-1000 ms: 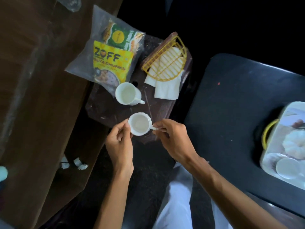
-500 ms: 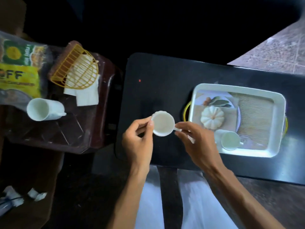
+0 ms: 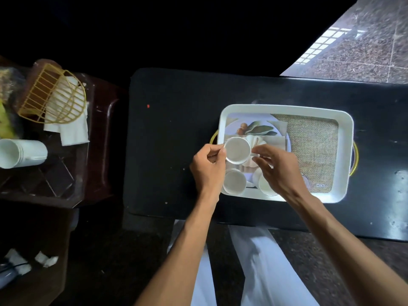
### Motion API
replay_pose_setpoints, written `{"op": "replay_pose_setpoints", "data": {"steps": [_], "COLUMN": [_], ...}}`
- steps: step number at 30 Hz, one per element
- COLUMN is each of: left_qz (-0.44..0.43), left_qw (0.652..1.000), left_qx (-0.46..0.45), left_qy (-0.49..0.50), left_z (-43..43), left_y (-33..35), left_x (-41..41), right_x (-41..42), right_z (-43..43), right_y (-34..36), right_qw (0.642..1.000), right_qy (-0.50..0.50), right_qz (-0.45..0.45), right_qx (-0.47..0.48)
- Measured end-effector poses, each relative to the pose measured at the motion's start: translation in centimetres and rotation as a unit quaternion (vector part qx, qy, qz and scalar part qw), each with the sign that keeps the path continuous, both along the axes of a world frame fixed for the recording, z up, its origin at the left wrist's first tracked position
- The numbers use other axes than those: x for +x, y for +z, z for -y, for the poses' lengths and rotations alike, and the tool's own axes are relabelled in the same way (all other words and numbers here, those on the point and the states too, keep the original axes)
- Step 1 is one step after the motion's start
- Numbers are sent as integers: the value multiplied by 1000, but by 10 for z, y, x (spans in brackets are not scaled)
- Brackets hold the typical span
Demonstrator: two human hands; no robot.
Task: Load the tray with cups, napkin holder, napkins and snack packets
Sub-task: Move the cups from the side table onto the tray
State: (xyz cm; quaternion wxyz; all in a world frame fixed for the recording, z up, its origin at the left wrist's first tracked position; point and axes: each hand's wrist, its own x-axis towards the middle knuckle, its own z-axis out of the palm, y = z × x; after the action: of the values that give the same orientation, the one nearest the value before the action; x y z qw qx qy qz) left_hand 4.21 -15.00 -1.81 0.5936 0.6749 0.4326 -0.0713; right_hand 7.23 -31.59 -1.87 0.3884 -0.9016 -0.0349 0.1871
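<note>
A white rectangular tray (image 3: 347, 138) with a printed picture inside lies on the black table (image 3: 172, 133). Both hands hold one white cup (image 3: 237, 150) over the tray's left part: my left hand (image 3: 207, 166) pinches its rim, my right hand (image 3: 276, 168) has its handle. Two white cups stand in the tray's near left corner, one (image 3: 234, 182) under my left hand and one (image 3: 266, 185) partly hidden by my right hand. On the brown stool at left lie another white cup (image 3: 22, 153), a yellow wire napkin holder (image 3: 53, 96), white napkins (image 3: 74, 131) and a snack packet (image 3: 5, 120) cut by the edge.
The brown stool (image 3: 97, 151) stands left of the table with a dark gap between them. Crumpled white paper bits (image 3: 44, 259) lie on the floor at lower left. My white-trousered legs (image 3: 254, 272) are under the table's near edge. Tiled floor (image 3: 364, 47) shows at upper right.
The cup went from the stool, across the table, to above the tray's left part, held by both hands. My view swung right; another cup now stands in the tray's near left corner.
</note>
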Motion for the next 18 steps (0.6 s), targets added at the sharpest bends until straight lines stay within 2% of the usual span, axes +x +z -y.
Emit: {"op": "replay_pose_setpoints", "data": {"steps": [8, 18], "left_qz": [-44, -66], "left_qw": [998, 995], "left_qx": [40, 77], "left_qy": [-7, -11], "left_z": [9, 17], "left_y": [-16, -18], "left_x": [4, 1], "right_x": [10, 10], "right_z": [11, 14], "right_y": [-20, -34], "right_qw": [998, 997], "right_qy": [54, 59], "right_qz": [-21, -47], "right_qx": [-7, -6]}}
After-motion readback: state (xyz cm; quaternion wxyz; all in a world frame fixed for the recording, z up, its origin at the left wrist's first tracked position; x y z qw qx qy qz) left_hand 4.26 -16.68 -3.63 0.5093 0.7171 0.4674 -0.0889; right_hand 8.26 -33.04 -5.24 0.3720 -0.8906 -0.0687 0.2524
